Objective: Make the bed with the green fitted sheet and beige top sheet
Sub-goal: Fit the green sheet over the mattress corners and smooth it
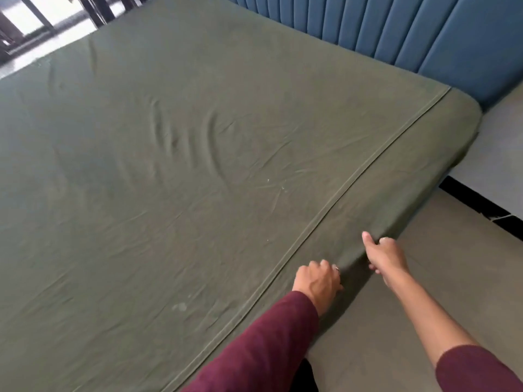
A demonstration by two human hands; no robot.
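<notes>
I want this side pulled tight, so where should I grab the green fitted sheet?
Grip the green fitted sheet on its side drop below the piped seam, coming from the floor side. That strip hangs loose, and both the left hand and right hand already pinch it there.

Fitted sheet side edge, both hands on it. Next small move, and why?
Probably pull the gripped edge down and tuck it under the mattress side: left hand and right hand both pinch the green fitted sheet at the side, where it bunches; the top is already spread.

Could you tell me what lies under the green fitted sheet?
The green fitted sheet covers the whole top and near side, so whatever lies beneath is hidden. Both hands grip its side edge: left hand, right hand.
</notes>
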